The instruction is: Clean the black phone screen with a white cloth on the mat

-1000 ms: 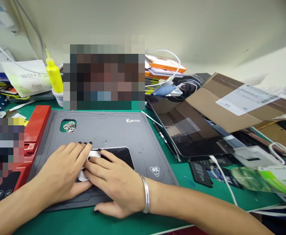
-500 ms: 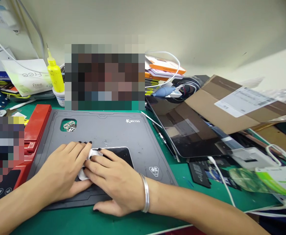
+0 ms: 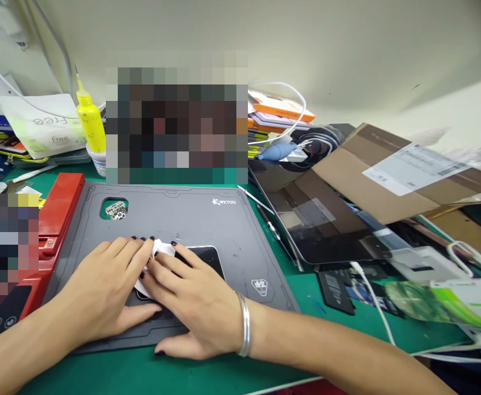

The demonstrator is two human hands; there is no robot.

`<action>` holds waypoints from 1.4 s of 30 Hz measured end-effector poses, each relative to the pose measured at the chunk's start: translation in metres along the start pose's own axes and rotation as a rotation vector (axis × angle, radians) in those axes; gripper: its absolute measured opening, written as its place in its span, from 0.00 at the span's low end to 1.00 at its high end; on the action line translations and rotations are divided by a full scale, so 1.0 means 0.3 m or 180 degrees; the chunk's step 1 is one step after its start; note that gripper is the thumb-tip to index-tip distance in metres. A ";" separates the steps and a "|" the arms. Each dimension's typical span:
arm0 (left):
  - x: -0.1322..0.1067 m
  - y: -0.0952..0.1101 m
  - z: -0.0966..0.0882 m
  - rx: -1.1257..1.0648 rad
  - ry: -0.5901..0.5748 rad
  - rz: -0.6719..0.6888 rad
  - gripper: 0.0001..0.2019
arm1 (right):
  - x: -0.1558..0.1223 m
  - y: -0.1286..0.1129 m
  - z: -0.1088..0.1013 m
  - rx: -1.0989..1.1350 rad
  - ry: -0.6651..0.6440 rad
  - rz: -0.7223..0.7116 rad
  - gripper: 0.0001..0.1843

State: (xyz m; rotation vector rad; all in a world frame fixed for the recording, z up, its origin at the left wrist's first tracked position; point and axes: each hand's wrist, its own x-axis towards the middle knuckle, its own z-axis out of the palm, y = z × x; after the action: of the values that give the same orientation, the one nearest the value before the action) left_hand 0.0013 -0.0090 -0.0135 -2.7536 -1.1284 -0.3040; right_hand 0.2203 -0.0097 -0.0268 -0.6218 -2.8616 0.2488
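Observation:
A smartphone [image 3: 208, 258] with a dark screen and a silver rim lies flat on a grey work mat [image 3: 178, 214]. My left hand [image 3: 102, 285] grips its left end, with the thumb near the lower side and the fingers near the upper side. Folded white wipe [image 3: 165, 248] shows between the two hands on the phone's screen. The fingers of my right hand [image 3: 201, 304], which wears a silver bangle at the wrist, press the wipe down. Much of the phone and wipe is hidden beneath my hands.
Left of the mat stands a red device [image 3: 65, 203]. A yellow needle bottle [image 3: 91, 123] rises behind it. On the right, a large black screen panel [image 3: 326, 225] leans by a cardboard box [image 3: 359, 164]. Small metal pieces [image 3: 116, 210] lie in the mat's cutout.
My right fingers and the wipe have shifted slightly up the screen. The phone has moved a little to the right, and my left hand has stayed nearly still.

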 end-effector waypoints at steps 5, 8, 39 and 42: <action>-0.005 0.000 0.002 -0.0034 -0.0031 -0.0018 0.35 | -0.008 0.003 0.004 0.0086 -0.0055 -0.0189 0.44; -0.003 0.000 0.004 -0.0065 -0.0029 -0.0059 0.36 | -0.006 0.013 0.000 0.0101 -0.0108 -0.0020 0.47; -0.002 -0.002 -0.001 -0.0108 -0.0025 -0.0037 0.40 | -0.005 0.007 -0.010 0.0293 -0.0234 0.0048 0.52; -0.004 -0.005 0.000 -0.0103 -0.0022 -0.0014 0.39 | -0.004 0.004 -0.009 0.0246 -0.0211 0.0114 0.54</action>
State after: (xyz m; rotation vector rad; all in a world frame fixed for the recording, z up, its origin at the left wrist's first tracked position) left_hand -0.0005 -0.0087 -0.0135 -2.7827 -1.1415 -0.3163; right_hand 0.2224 -0.0088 -0.0245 -0.6622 -2.8899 0.3910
